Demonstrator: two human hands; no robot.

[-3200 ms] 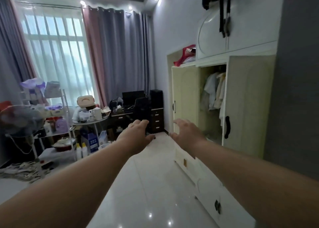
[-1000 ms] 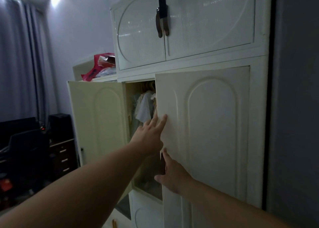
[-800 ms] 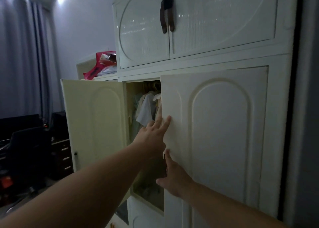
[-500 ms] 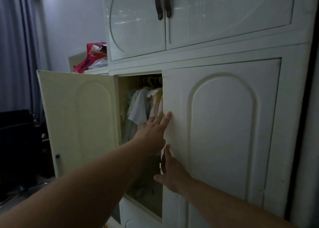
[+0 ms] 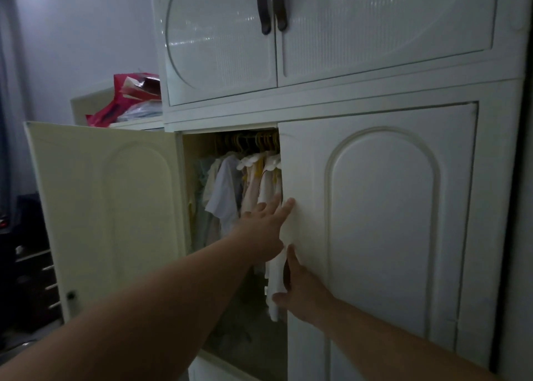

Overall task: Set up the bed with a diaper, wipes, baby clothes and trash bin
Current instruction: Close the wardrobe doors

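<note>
Small pale baby clothes hang on yellow hangers inside the cream plastic wardrobe. The left hand lies flat, fingers spread, on the shut right door's edge; the right hand seems to clasp that edge lower down.

left hand flat, fingers spread | right hand open

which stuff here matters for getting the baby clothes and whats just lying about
For the job:
baby clothes hanging inside the wardrobe
right door, with the left hand and right hand at its edge
open left door

Lying about:
red bag on the lower cabinet
closed upper cabinet doors
</note>
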